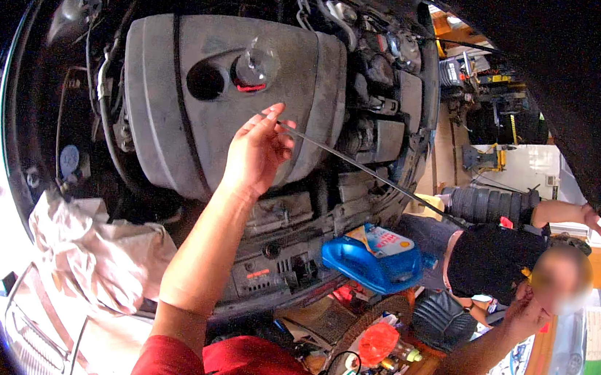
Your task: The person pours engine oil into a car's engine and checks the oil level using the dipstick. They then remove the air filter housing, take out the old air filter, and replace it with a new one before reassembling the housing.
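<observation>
Across the engine bay stretches a long thin dipstick (375, 172). My left hand (265, 143) pinches its far end between thumb and fingers, above the dark engine cover (286, 47). My right hand (526, 310) is raised at the lower right, closed by the small yellow handle. Part of the dipstick is lost against a person's black shirt. Beyond my left fingertips, a clear plastic funnel-like piece (258, 64) with red at its base stands at a round opening in the cover. A blue oil jug (374, 257) rests on the front edge of the bay.
A crumpled pale cloth (100, 251) lies over the bay's front left edge. At the right is a person in a black shirt (490, 262), near stacked tyres (493, 205). Below the jug, a cluttered table holds an orange-red plastic item (378, 343) and bottles.
</observation>
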